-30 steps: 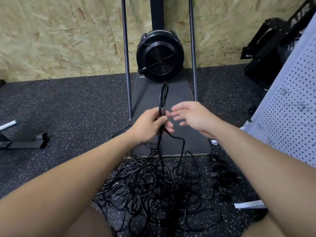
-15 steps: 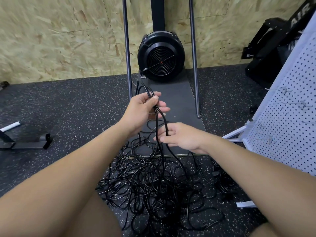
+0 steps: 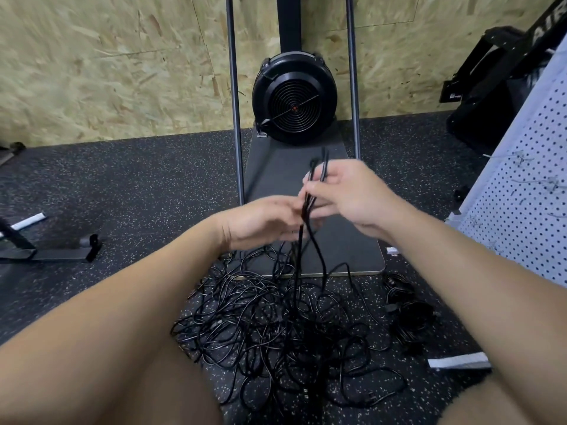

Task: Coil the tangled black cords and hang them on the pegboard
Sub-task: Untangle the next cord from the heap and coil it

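from the head camera we count two hands, both raised in front of us over the floor; our right hand (image 3: 346, 194) has its fingers curled round a bunch of black cord strands (image 3: 317, 170), the ends of the bunch sticking up past the fingers; we make out at least two strands there, but blur hides the exact count; our left hand (image 3: 260, 222) sits just below and to the left, its fingertips closed on the same strands where they run down, though motion blur softens the contact; from the hands the strands drop straight into one big tangle of black cords (image 3: 276, 329) spread on the speckled rubber floor (image 3: 122, 194) between our knees; how many separate cords are in the tangle we cannot tell; one smaller bundle of black cords (image 3: 408, 311) lies apart to the right of the tangle; one white pegboard (image 3: 527, 191) leans at the right edge, with a few wire hooks on it that we cannot count; it is well apart from the held strands; straight ahead stands one black fan-wheel machine (image 3: 294, 99) on a dark flat base (image 3: 276, 167), with two upright metal rods (image 3: 231, 87) either side; the base edge touches the far side of the tangle; our hands cover part of the base; one white strip (image 3: 457, 360) lies on the floor at lower right; a black metal frame (image 3: 46, 253) lies at left; the wall behind is chipboard (image 3: 107, 65).
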The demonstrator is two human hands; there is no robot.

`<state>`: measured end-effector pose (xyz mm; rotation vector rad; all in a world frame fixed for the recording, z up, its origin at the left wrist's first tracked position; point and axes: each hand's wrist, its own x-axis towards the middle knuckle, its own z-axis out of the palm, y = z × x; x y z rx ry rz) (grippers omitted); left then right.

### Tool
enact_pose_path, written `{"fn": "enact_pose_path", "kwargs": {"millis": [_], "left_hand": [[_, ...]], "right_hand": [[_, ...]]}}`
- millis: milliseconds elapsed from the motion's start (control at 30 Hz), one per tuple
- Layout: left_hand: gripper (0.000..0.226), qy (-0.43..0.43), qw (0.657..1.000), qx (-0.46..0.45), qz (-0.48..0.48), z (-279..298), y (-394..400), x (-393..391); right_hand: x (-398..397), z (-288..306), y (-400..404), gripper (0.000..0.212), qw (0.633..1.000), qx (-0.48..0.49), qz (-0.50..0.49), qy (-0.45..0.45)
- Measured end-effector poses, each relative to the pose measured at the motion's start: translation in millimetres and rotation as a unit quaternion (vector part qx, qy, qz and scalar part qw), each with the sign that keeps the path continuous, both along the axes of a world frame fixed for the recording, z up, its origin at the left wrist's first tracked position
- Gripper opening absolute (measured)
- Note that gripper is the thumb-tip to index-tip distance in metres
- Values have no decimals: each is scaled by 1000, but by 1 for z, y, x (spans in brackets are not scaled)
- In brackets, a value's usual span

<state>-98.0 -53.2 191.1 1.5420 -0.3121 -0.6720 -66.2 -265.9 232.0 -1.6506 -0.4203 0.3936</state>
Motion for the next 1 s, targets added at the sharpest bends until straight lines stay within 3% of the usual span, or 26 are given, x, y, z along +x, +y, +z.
{"fn": "enact_pose_path", "kwargs": {"millis": [133,300,367,467,567,633,733,833,1000], "left_hand": [[32,-84,981,165,-56,-10,-14,-13],[19,-28,994,101,-27,-7,-37,-22],[20,-22,994,106,15,-6,-40,-22],[23,-14,990,36,136,-7,-41,-15],[25,-21,971,-10,237,-2,-37,-4],[25,-14,960,-25,279,3,-37,0],[27,-3,948,-56,313,7,-39,4],[26,9,942,-83,324,9,-40,8],[24,32,921,-153,356,15,-33,11]], "right_hand": [[17,20,-10,10,991,122,-45,18],[35,18,-18,6,965,238,-74,81],[39,11,-21,17,958,253,-72,117],[44,-5,-29,44,980,116,-40,158],[41,-29,-30,39,988,-75,47,124],[34,-43,-27,53,971,-180,127,92],[20,-65,-16,71,938,-267,216,49],[9,-85,-1,83,930,-282,235,-8],[-8,-102,20,24,941,-248,229,-18]]}}
